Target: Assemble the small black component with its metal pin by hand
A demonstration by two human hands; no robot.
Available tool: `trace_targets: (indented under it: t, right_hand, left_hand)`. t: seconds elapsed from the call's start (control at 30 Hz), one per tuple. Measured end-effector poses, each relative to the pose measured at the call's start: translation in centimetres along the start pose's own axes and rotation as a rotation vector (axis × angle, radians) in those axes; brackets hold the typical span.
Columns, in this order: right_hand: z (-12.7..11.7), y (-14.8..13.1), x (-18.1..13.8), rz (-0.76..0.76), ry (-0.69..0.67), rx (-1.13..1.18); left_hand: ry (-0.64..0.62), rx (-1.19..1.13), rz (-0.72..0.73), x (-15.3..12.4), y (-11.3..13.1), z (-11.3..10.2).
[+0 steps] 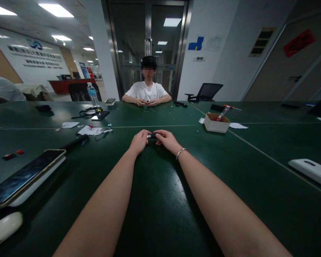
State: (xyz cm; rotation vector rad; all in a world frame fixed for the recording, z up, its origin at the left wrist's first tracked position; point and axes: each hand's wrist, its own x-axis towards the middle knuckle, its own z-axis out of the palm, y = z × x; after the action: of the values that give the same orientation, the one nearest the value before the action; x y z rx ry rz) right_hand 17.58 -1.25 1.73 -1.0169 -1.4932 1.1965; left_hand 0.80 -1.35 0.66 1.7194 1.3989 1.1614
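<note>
Both my forearms stretch out over a dark green table (155,200). My left hand (139,141) and my right hand (166,140) meet at the middle of the table, fingers curled around a small dark object with a metal end (151,136). Each hand pinches one end of it. A silver bracelet (181,152) circles my right wrist. The object is too small to name.
A phone (24,176) lies on a white case at the left, with a black pen (75,142) and paper scraps (92,130) behind. A small cardboard box (216,123) holding a screwdriver sits right of centre. A white device (311,171) lies far right. A person (147,91) sits opposite.
</note>
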Motion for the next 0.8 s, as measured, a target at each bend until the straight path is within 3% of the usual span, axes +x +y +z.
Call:
trace_targets:
  t: [0.8]
  right_hand:
    - [-0.03,-0.07,-0.03,-0.001,-0.003,-0.008]
  left_hand:
    - [-0.013,-0.087,-0.012,0.28,-0.25,0.11]
